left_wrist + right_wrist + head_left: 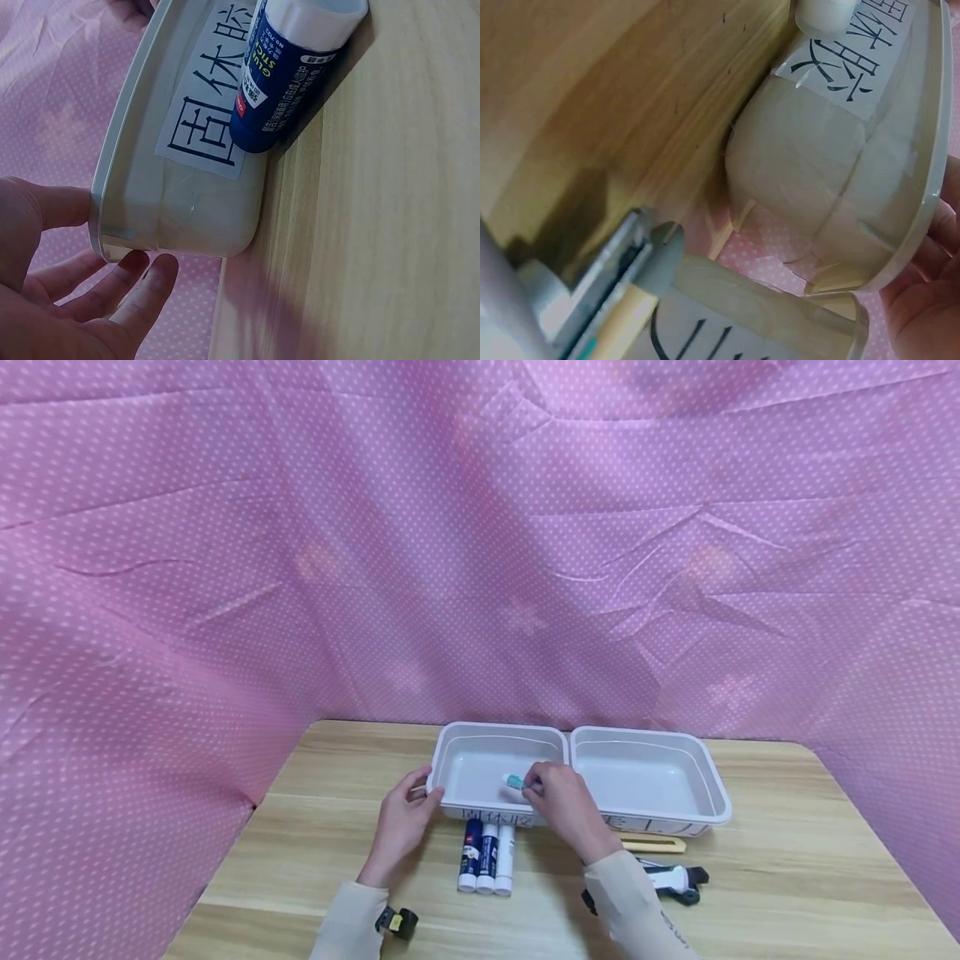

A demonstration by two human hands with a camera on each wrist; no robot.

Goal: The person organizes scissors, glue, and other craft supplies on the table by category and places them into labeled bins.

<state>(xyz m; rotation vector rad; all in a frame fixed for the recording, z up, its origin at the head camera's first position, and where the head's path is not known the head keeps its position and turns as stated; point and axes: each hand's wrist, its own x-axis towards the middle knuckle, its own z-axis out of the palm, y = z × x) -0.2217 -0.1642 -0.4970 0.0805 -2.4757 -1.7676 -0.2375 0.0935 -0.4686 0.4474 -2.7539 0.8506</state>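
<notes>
A white plastic bin [465, 793] with a printed paper label [206, 97] stands at the middle back of the table. My left hand [405, 818] pinches its left end, thumb on the rim and fingers against the outer wall. Over the inside of this bin, my right hand [562, 802] holds a small teal-and-white glue stick [514, 782] between thumb and fingers; the rest of the stick is hidden by the hand. Three glue sticks, two of them dark blue [470, 852] and one white [506, 860], lie side by side in front of the bin.
A second white bin [708, 777], also labelled, stands right beside the first. In front of it lie a yellow utility knife [652, 843] and a black-and-white tool [675, 881], partly behind the right forearm. Pink dotted cloth [480, 568] hangs behind the wooden table [810, 877].
</notes>
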